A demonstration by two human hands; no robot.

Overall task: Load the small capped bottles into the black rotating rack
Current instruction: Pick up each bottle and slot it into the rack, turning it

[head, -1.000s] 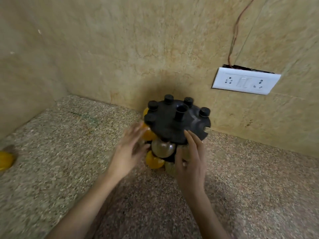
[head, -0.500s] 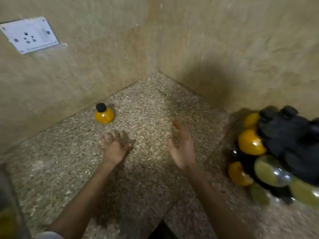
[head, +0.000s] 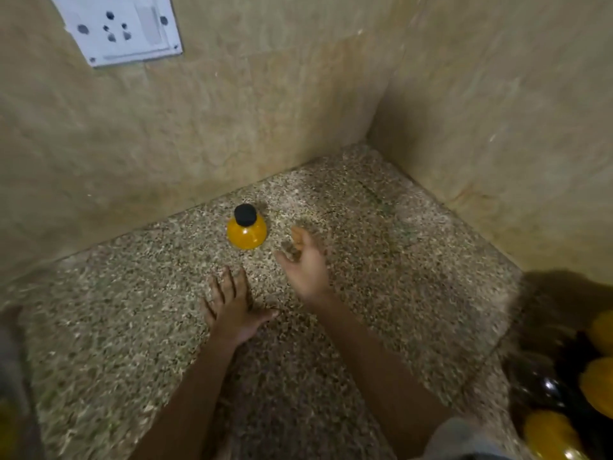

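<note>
Yellow bottle [head: 246, 231] with a black cap stands upright on the speckled counter [head: 414, 277], just beyond both hands. The left hand [head: 232, 305] is spread palm-down, the right hand [head: 306, 262] loosely uncurled; both are empty and apart. The black rack [head: 564, 360] sits well right of them.

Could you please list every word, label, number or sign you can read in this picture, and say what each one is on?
No text can be read here.
White socket plate on the wall: only holes and a switch, no lettering.
Yellow bottle with black cap: no label shows.
Black rack and loaded bottles at the right edge: too blurred to tell.
</note>
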